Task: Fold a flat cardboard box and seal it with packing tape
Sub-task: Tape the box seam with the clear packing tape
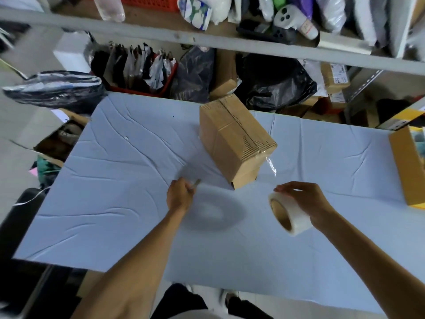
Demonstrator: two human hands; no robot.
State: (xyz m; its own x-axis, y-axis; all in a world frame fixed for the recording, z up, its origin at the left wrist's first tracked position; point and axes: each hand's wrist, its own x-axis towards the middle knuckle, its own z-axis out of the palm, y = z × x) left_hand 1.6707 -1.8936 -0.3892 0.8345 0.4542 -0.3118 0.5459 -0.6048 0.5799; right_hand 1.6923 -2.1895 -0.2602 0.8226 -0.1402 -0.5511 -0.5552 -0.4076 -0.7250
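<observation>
Near edge: both forearms reach out over the blue-covered tabletop (115, 203). Right hand (305, 201) holds the tape roll (288, 215) clear of the surface, fingers curled over its far rim, core facing left, probably so the strip can feed toward the box. Left hand (180, 194) is closed round a small thin tool (195, 183) (blade or pen, too blurred to tell), tip aimed at the box, likely for cutting tape. Beyond the hands, mid-tabletop, sits the cardboard box (234, 139), already folded, its top seam taped; a loose clear tape tail (271, 166) hangs at its near right corner. Far side: cluttered shelves (207, 40) and bags
</observation>
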